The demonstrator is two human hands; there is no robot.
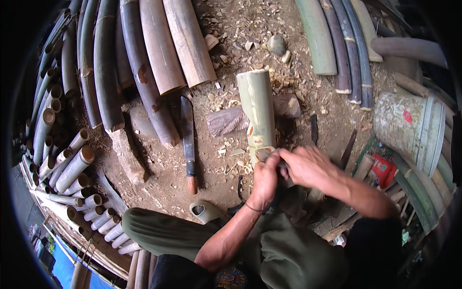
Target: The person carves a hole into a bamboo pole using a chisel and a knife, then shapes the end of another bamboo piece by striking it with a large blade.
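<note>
A pale green bamboo section [256, 98] rests tilted across a short wooden log [226, 121], its near end open and pointing toward me. Right at that near end, my left hand [265, 180] is closed, thumb up. My right hand [308, 166] meets it from the right, fingers curled and slightly blurred. Something small and greyish shows between the two hands, but they cover most of it and its kind is unclear. On the ground to the left lies a machete [188, 139] with a dark blade and a wooden handle, touched by neither hand.
Long bamboo poles [156, 53] lie at the far left, with more poles [320, 38] at the far right. Cut bamboo tubes [77, 168] are stacked at the left. A dirty white bucket [402, 125] and a red container [382, 171] stand right. Chips and a stone [276, 45] litter the ground.
</note>
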